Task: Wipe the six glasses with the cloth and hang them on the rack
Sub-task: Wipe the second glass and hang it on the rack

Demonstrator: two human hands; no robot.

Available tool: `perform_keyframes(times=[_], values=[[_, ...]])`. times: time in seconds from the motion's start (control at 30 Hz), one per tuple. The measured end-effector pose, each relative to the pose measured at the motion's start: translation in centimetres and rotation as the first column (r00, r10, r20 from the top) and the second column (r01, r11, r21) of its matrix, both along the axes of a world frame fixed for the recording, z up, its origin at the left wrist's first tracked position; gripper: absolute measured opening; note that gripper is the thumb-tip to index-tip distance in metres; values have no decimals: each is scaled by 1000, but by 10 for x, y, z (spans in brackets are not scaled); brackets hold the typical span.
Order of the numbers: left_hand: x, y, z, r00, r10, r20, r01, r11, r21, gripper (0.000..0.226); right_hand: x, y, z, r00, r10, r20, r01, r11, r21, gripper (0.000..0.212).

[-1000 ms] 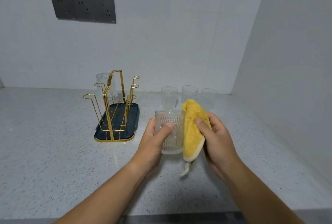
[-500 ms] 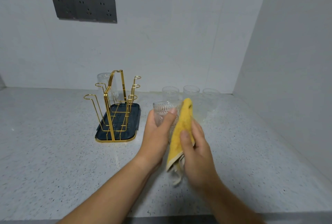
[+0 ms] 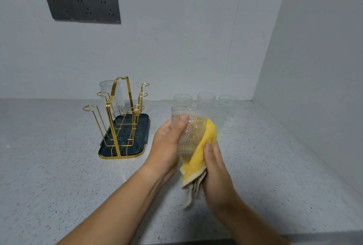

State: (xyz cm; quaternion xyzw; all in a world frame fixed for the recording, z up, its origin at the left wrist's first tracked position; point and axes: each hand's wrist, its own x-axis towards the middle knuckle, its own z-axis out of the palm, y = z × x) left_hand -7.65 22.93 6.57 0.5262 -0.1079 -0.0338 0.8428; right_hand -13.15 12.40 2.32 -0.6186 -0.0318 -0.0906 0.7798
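Note:
My left hand [image 3: 167, 146] grips a ribbed clear glass [image 3: 189, 134], upright above the counter, thumb across its front. My right hand [image 3: 216, 174] holds the yellow cloth [image 3: 198, 158] against the glass's right and lower side; the cloth's pale underside hangs below. Three more glasses [image 3: 206, 100] stand in a row behind, near the back wall. The gold wire rack [image 3: 117, 119] on its dark tray [image 3: 141, 136] stands to the left. One glass [image 3: 110, 91] hangs upside down on a far peg of the rack.
The speckled counter [image 3: 59, 166] stretches left and forward to its front edge. A white side wall [image 3: 314, 87] closes in on the right. A dark socket panel [image 3: 82, 7] sits on the back wall.
My right hand has slid the cloth from the glass's right side down and around its lower part. The glass stayed in my left hand, raised a little.

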Motion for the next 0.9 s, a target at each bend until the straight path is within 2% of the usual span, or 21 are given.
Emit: perform_keyframes(times=[0.07, 0.13, 0.2, 0.3, 0.37, 0.43, 0.5, 0.53, 0.6, 0.67, 0.73, 0.83, 0.9], values=[[2, 1, -4, 997, 74, -14, -73, 995, 69, 77, 2, -5, 1, 1000, -20, 22, 22, 996, -86, 80], [2, -1, -7, 994, 106, 26, -108, 983, 145, 62, 6, -8, 9, 997, -50, 67, 60, 985, -161, 60], [-2, -4, -4, 993, 100, 60, -109, 979, 170, 47, 8, -7, 17, 994, -57, 90, 75, 973, -219, 51], [-1, -8, 2, 989, 91, 119, -110, 980, 167, 54, 13, -7, 31, 985, -58, 160, 99, 961, -258, 48], [2, -9, 4, 991, 32, 128, -50, 988, 147, 52, 22, -12, 46, 982, -58, 177, 101, 965, -244, 44], [1, -10, 7, 994, -45, 104, 33, 992, 121, 47, 33, -18, 57, 992, -30, 123, 42, 994, -101, 42], [-1, -11, 7, 994, -82, 76, 74, 993, 93, 41, 38, -19, 57, 999, 15, 42, -18, 997, 76, 54], [0, -11, 6, 995, -84, 57, 79, 993, 83, 41, 37, -18, 53, 999, 22, 30, -26, 993, 115, 61], [3, -8, 6, 999, -44, 26, 43, 998, 52, 56, 25, -11, 38, 1000, 12, 15, -13, 997, 76, 66], [7, -4, 2, 999, 22, -28, -21, 999, 40, 80, 11, -5, 19, 999, 19, -39, -19, 1000, 3, 83], [7, -1, -2, 998, 52, -33, -48, 993, 104, 85, 5, -6, 5, 998, 7, -61, -11, 998, -66, 92], [4, -1, -6, 1000, 28, 0, -28, 990, 136, 73, 9, -11, 7, 998, -61, 3, 61, 989, -136, 56], [2, -4, -3, 999, 32, 28, -36, 988, 153, 65, 13, -14, 18, 996, -73, 50, 81, 983, -162, 45]])
